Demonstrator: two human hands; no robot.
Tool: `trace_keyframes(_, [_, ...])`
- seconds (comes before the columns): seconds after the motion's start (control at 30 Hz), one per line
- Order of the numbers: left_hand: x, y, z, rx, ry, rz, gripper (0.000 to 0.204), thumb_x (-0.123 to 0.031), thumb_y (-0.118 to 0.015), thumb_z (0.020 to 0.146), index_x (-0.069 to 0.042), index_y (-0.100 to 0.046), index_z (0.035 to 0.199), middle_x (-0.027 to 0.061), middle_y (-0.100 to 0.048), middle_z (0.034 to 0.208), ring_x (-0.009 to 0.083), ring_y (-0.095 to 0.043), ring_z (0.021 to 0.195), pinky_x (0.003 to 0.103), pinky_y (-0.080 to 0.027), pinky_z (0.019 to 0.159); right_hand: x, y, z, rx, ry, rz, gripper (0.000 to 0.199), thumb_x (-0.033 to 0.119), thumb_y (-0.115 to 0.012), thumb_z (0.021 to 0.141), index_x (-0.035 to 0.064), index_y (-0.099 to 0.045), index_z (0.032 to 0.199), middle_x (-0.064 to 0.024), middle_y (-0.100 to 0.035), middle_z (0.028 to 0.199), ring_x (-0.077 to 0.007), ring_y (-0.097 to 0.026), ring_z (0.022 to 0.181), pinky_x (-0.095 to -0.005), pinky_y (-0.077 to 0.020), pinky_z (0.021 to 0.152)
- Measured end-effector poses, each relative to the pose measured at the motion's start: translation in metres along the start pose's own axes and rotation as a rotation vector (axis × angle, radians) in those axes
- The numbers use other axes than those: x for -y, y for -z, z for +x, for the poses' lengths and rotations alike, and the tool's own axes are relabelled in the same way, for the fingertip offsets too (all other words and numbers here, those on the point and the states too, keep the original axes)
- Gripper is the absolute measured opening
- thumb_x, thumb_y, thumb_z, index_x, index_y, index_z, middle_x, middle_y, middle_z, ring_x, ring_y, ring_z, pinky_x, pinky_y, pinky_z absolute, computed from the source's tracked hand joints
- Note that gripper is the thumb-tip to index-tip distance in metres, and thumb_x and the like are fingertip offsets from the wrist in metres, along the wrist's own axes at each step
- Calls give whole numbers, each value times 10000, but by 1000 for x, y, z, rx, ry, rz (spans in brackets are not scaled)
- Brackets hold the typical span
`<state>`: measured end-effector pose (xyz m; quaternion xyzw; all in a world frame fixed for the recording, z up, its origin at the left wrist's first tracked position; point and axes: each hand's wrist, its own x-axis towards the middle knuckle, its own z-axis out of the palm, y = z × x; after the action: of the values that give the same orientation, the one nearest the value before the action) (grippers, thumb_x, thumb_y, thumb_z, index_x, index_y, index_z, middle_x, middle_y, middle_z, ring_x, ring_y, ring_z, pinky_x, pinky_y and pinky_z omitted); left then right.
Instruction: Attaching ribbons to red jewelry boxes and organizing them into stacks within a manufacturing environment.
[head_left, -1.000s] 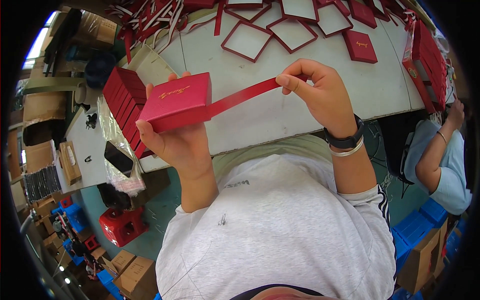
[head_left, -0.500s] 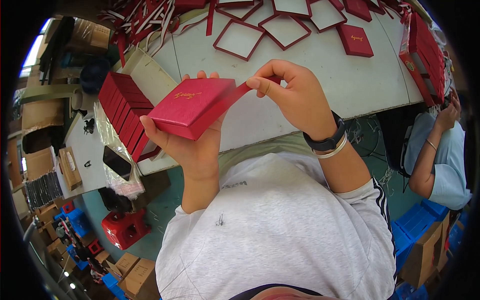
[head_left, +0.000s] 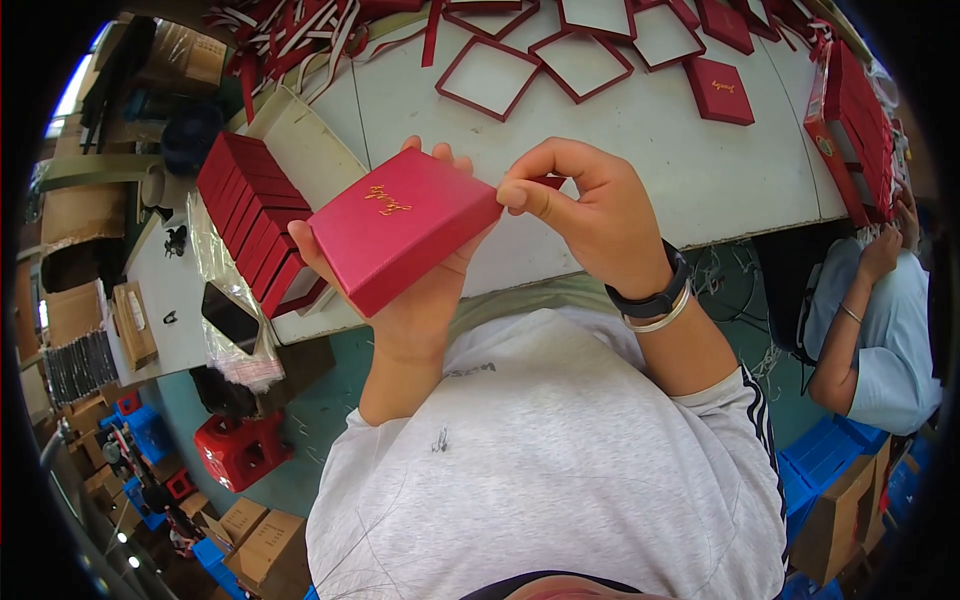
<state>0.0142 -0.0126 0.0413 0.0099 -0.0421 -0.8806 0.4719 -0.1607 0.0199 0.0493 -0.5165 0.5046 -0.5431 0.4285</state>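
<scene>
A red jewelry gift box (head_left: 395,235) with gold lettering on its top rests in my left hand (head_left: 412,325). The thumb is against its left side, and the other fingertips show past its far edge. At the box's right corner, my right hand (head_left: 600,210) pinches a red ribbon (head_left: 549,182) between thumb and forefinger. A short end of that ribbon sticks out behind the fingers. Whether it lies along the box's near side I cannot tell, as the reds blend.
A row of red boxes (head_left: 250,205) stands at left beside a pale tray (head_left: 300,130). Loose ribbons (head_left: 290,45) and white-lined open lids (head_left: 487,78) lie at the back. A phone (head_left: 230,318) is near the table edge. A co-worker's arm (head_left: 850,320) is at right.
The box has tilted and turned in my left hand, its near corner lower now. My right hand's pinching fingers have come close against the box's corner; the ribbon span between them has shortened.
</scene>
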Motion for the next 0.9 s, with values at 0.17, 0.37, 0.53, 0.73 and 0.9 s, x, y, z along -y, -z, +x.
trace_keyframes(0.17, [3, 7, 1, -176, -58, 222, 879, -686, -418, 804, 1, -321, 1343, 169, -436, 1302, 284, -409, 1211, 445, -330, 1027, 0, -3, -2, 60, 298, 89, 162, 175, -739, 731, 57, -653, 801, -21, -624, 760, -142, -538, 747, -254, -429, 686])
trace_keyframes(0.37, [-6, 8, 3, -189, -190, 423, 518, -376, -355, 944, -14, -357, 1314, 164, -476, 1247, 262, -488, 1145, 419, -383, 996, 6, 1, -2, 61, 314, 127, 200, 123, -764, 689, 73, -644, 842, -28, -627, 799, -156, -550, 747, -272, -436, 705])
trace_keyframes(0.53, [-33, 9, 9, -181, 56, 354, 397, -150, -355, 897, 30, -396, 1249, 169, -520, 1192, 280, -531, 1100, 418, -423, 961, 12, 7, -4, 259, 297, -16, 441, 37, -790, 636, 40, -609, 1038, -65, -612, 948, -160, -572, 780, -282, -456, 734])
trace_keyframes(0.73, [-24, 14, 14, -153, 14, 209, 399, -176, -368, 882, 35, -448, 1212, 166, -587, 1080, 253, -583, 1013, 383, -482, 880, -1, -1, -10, 236, 325, 122, 687, 37, -789, 646, 63, -494, 1266, -72, -616, 995, -150, -595, 776, -274, -474, 740])
trace_keyframes(0.9, [-28, 24, 14, -114, -29, 291, 394, -178, -376, 857, -4, -464, 1199, 155, -552, 1166, 290, -545, 1069, 420, -443, 928, 3, -1, -17, 122, 290, 263, 695, 36, -796, 646, 51, -484, 1267, -72, -608, 972, -153, -582, 802, -294, -463, 786])
